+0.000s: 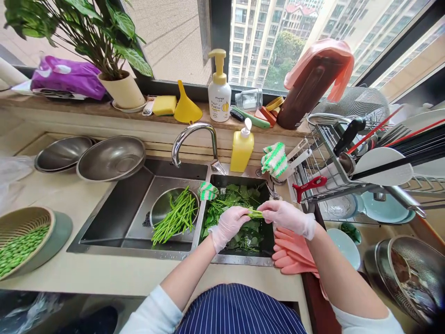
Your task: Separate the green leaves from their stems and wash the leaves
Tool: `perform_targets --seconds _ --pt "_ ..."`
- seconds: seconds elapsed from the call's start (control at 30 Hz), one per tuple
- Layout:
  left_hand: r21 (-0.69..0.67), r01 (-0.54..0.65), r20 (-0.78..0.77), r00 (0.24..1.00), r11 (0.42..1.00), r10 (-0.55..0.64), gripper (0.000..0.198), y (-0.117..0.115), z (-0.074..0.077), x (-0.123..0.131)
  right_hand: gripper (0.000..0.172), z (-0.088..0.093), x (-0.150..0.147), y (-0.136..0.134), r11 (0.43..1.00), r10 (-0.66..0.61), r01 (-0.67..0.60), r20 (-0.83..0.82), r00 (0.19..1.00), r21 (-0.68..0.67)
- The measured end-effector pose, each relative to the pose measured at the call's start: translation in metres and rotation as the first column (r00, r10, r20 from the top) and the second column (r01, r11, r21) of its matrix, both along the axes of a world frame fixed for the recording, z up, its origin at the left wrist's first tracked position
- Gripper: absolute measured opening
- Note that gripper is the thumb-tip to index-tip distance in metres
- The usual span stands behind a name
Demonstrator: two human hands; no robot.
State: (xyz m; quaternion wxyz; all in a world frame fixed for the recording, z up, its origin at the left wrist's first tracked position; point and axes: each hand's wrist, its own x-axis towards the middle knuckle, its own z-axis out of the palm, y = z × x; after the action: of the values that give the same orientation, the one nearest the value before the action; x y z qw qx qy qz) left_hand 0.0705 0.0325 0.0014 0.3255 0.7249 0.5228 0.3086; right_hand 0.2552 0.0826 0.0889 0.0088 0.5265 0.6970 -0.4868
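Both my hands wear thin clear plastic gloves and meet above the right sink basin [239,256]. My left hand [229,224] is closed on one end of a few thin green vegetable stems [256,214]. My right hand [285,218] pinches the other end of the stems. Beneath them, leafy greens [239,197] fill the basin, wet and partly under water. In the left basin, a metal bowl [160,209] holds a pile of cut green stems [176,217], some lying over its rim.
A faucet [194,127] arches behind the basins. Coral rubber gloves [294,250] lie at the right sink edge, below a crowded dish rack [327,167]. Metal bowls [111,157] stand at the left, near a basket of green beans [24,248]. A yellow soap bottle [241,148] stands behind.
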Motion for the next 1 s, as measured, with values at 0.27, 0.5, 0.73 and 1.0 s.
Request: perform_targets --seconds 0.27,0.5,0.73,1.0 --pt "-0.105 -0.111 0.058 0.991 0.988 0.118 0.015 -0.010 0.000 0.006 0.023 0.010 -0.016 0.002 0.931 0.183 -0.279 0.362 0.914 0.234" --pt "-0.450 -0.279 0.513 0.697 0.848 0.502 0.021 0.009 0.053 -0.018 0.033 -0.022 -0.015 0.000 0.937 -0.169 0.259 -0.345 0.923 0.233" --pt "-0.588 -0.244 0.568 0.554 0.771 0.609 0.032 0.004 0.038 -0.028 0.030 -0.093 -0.072 -0.039 0.925 -0.273 0.364 -0.474 0.837 0.110" --pt "-0.591 -0.276 0.521 0.587 0.758 0.620 0.034 0.005 0.022 -0.033 0.027 -0.083 -0.089 -0.020 0.778 -0.094 0.451 -0.628 0.772 0.439"
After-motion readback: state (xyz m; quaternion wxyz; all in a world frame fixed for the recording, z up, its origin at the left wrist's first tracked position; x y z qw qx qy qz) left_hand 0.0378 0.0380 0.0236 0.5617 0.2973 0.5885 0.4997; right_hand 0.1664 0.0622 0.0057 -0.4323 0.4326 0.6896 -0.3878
